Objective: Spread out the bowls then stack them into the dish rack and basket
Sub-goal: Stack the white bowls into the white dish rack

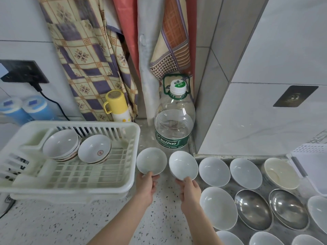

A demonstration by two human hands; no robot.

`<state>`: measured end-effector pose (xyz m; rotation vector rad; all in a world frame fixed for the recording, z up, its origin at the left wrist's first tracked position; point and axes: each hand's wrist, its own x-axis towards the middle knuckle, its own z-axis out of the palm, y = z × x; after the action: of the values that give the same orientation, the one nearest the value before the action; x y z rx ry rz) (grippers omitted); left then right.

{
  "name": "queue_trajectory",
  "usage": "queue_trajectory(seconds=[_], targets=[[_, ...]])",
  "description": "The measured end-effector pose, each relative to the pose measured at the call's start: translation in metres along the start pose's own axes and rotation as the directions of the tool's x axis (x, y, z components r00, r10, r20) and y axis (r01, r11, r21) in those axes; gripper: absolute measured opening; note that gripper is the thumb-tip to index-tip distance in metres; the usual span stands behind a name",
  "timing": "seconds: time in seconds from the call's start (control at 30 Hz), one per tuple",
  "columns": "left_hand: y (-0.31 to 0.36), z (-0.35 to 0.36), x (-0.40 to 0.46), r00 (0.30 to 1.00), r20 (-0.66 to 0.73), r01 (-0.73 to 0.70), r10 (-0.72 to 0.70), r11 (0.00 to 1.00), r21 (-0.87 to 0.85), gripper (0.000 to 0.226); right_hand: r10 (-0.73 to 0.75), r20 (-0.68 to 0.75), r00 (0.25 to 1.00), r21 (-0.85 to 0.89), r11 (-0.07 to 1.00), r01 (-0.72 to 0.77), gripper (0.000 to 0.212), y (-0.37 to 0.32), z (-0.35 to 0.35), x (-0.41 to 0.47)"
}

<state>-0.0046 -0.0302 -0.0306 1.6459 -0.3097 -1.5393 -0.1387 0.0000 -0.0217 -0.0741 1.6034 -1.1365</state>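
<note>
Speckled terrazzo forms the bench, which is backed by pale tiled walls hung with patterned cloths; a large clear water bottle with a green label is stood in the corner. On the left of the bench a white plastic dish rack is placed, and two leaning stacks of small white ceramic bowls with red marks are already held in it. To the right, the spreading step appears finished: white ceramic bowls and two shiny steel bowls are laid out singly in rows, rims close together. A white perforated plastic basket is seen only in part at the right edge.

A small white bowl is held by the left hand just beside the rack's right wall, its near rim pinched between thumb and fingers. A second white bowl is gripped in the same way by the right hand, tilted toward the camera. Whether either bowl is clear of the bench cannot be told.

The stacking step is judged to be under way. For the next move, the left bowl would need to be lifted over the rack wall and nested against the leaning stack, tilted to match, so that the stacked bowls are not knocked flat
</note>
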Motion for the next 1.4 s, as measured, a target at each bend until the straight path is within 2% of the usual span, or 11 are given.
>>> queue_trajectory(seconds=[0.2, 0.33, 0.5, 0.6, 0.9, 1.07, 1.2, 1.4], targets=[[-0.011, -0.026, -0.029, 0.998, 0.049, -0.045, 0.039, 0.992, 0.121, 0.023, -0.066, 0.031, 0.997, 0.126, 0.990, 0.061, 0.015, -0.006, -0.013, -0.035], [-0.016, -0.053, -0.054, 0.991, 0.122, -0.088, 0.061, 0.969, 0.233, 0.020, -0.145, 0.030, 0.989, 0.150, 0.979, 0.139, 0.010, -0.016, -0.014, -0.055], [0.000, -0.080, -0.077, 0.961, 0.275, -0.122, -0.016, 0.872, 0.474, 0.025, -0.220, 0.053, 0.974, 0.180, 0.962, 0.207, 0.009, -0.025, -0.005, -0.082], [0.019, -0.098, -0.091, 0.933, 0.355, -0.156, -0.055, 0.828, 0.538, 0.026, -0.268, 0.079, 0.960, 0.143, 0.956, 0.255, 0.009, -0.032, 0.004, -0.099], [0.098, -0.181, -0.108, 0.891, 0.449, -0.274, 0.063, 0.864, 0.422, 0.027, -0.374, 0.090, 0.923, 0.154, 0.921, 0.358, 0.008, -0.032, 0.052, -0.144], [0.134, -0.233, -0.093, 0.908, 0.389, -0.295, 0.154, 0.895, 0.334, 0.027, -0.366, 0.094, 0.926, 0.138, 0.926, 0.352, 0.010, -0.011, 0.091, -0.158], [0.151, -0.269, -0.068, 0.934, 0.290, -0.282, 0.210, 0.930, 0.237, 0.023, -0.375, 0.100, 0.922, 0.114, 0.925, 0.363, 0.008, 0.009, 0.126, -0.160], [0.169, -0.302, -0.034, 0.945, 0.198, -0.291, 0.260, 0.946, 0.145, 0.022, -0.473, 0.099, 0.876, -0.090, 0.872, 0.481, 0.015, 0.032, 0.179, -0.151]])
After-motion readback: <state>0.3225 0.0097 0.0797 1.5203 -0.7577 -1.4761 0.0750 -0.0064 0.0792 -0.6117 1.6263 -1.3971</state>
